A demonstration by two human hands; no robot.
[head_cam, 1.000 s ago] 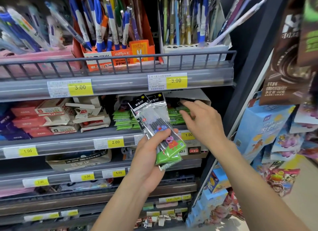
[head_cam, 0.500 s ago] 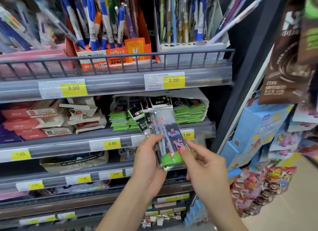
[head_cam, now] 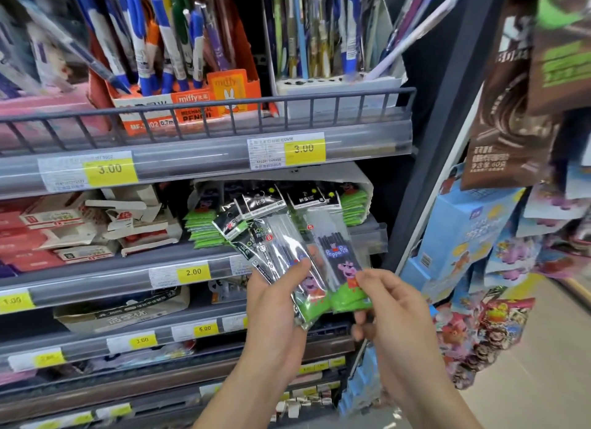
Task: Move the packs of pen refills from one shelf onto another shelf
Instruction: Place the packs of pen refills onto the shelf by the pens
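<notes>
1. Refill packs fan out in my left hand (head_cam: 275,304), thumb over the front and fingers curled behind a bunch of them (head_cam: 281,256), just in front of the refill shelf (head_cam: 367,233).
2. My right hand (head_cam: 390,310) pinches the green bottom edge of one more pack (head_cam: 339,262), the one with the cartoon pig, just right of that bunch and touching it.
3. More packs still lie in the torn carton (head_cam: 361,185) on the refill shelf, behind and above what I hold, so I judge the collecting only partly done.
4. To do this step well, I should slide the single pack flat against the bunch with the hanger tops pointing the same way, then close my left thumb over it before my right lets go.
5. The wrappers look slick and the fan is already loose; I would square the bottom edges together so nothing slips out sideways.
6. Below the refill shelf run further shelves with yellow price tags (head_cam: 193,272); I cannot tell which one is the target, so I keep the stack compact and upright until it is chosen.
</notes>
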